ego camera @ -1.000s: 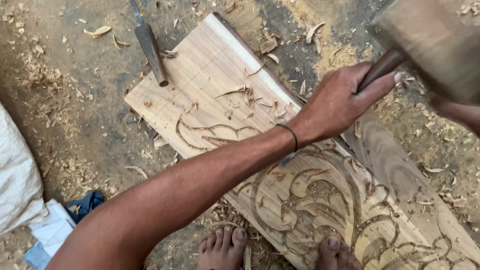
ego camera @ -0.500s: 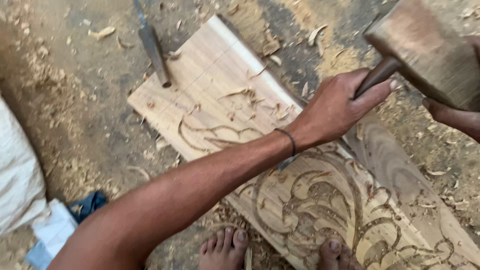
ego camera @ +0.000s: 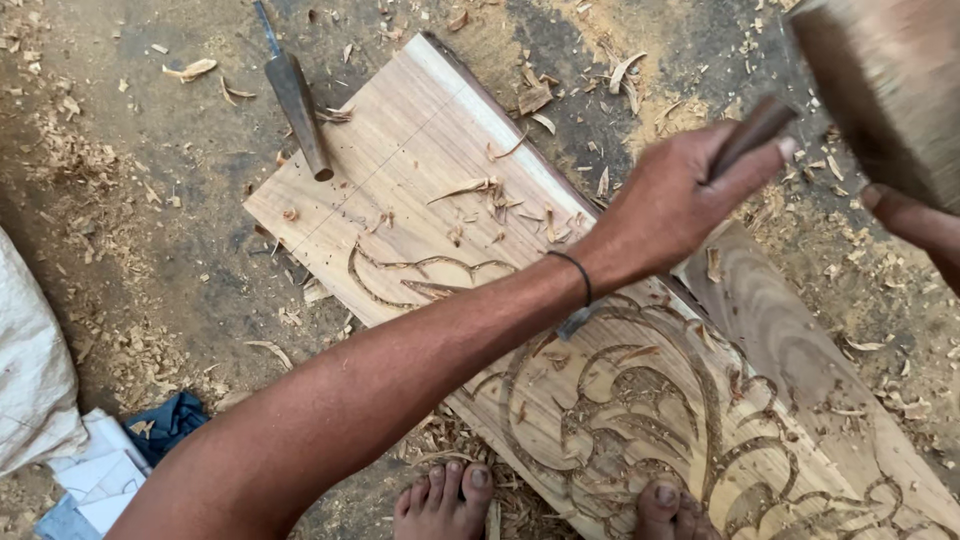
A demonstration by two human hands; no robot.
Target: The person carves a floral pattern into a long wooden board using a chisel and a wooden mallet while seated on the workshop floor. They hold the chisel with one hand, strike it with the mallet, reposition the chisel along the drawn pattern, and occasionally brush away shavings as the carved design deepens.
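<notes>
The left hand point(ego camera: 675, 205) has its fingers closed around a carving chisel point(ego camera: 748, 138); the dark handle comes out above the knuckles, and the steel tip point(ego camera: 578, 322) shows under the wrist, touching the carved wooden plank point(ego camera: 440, 150). Compared with one second ago, the hand sits at almost the same place on the plank, and the chisel keeps the same tilt. The wooden mallet point(ego camera: 885, 95) is now a little more to the right and higher from the fingers, and it looks blurred. I judge this as the raised part of one more blow, so the cutting goes on along the same curved line.

The right hand point(ego camera: 915, 222) is mostly outside the picture. Only some fingers show below the mallet head, so I cannot tell how they are closed, though they seem to carry the mallet.

Far left of the fingers a second chisel point(ego camera: 295, 100) lies with its handle end on the plank corner. Below the forearm are the finished leaf scrolls, and two bare feet point(ego camera: 445, 500) stand at the plank's near edge.

The plank lies on an earth floor point(ego camera: 130, 250) covered by wood chips point(ego camera: 470, 187) and sawdust. At the lower left are a white sack point(ego camera: 35, 370) and some folded cloth point(ego camera: 165, 425).
</notes>
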